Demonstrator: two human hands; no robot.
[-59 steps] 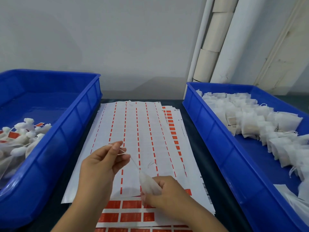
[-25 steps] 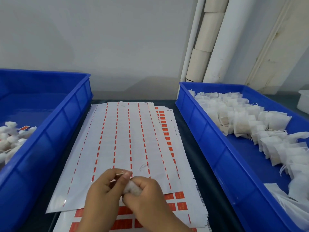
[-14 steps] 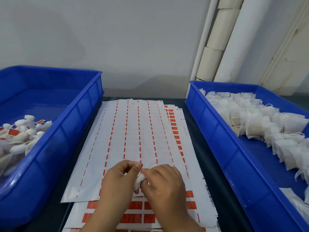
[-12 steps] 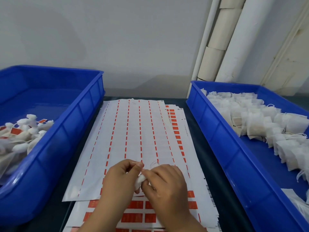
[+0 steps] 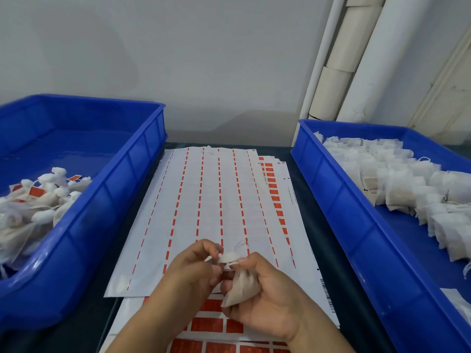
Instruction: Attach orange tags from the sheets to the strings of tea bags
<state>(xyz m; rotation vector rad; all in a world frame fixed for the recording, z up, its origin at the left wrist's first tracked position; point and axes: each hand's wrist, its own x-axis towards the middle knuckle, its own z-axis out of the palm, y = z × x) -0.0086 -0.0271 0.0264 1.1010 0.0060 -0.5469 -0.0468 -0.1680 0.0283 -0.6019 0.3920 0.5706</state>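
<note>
Tea bag (image 5: 240, 289) sits at 6 o'clock of the frame, held above the sheets, low and central. Right hand (image 5: 270, 301) has fingers curled around the bag body; thumb and forefinger pinch its gathered neck, white top puff sticking out just above the thumb. Left hand (image 5: 193, 268) sits at the bag's 9 o'clock, touching it: fingertips (image 5: 215, 250) bunched and curled in at the puff, pinching something small there. Cannot tell if that is string or tag. A thin loop of string (image 5: 240, 244) shows at the bag's 12 o'clock, over the paper.

Under both hands: spent sheet (image 5: 204, 205), white with dashed orange strips, runs from 12 o'clock to mid-frame; its near edge ends just below the left hand. Under it, sheets with full orange tags (image 5: 211, 324) poke out at 6 o'clock and along the 3 o'clock edge.

Left bin (image 5: 107, 200) at 9 o'clock: blue, near wall just beside the sheet edge, holds tagged bags (image 5: 38, 200) piled at its left. Right bin (image 5: 339, 207) at 3 o'clock: blue, holds untagged bags (image 5: 407, 189) in rows. A strip of dark table (image 5: 303, 200) separates the right bin from the sheets. Open room is the paper between the bins, from the hands toward 12 o'clock. Wall and white pipes (image 5: 367, 59) stand behind at 1 o'clock.
</note>
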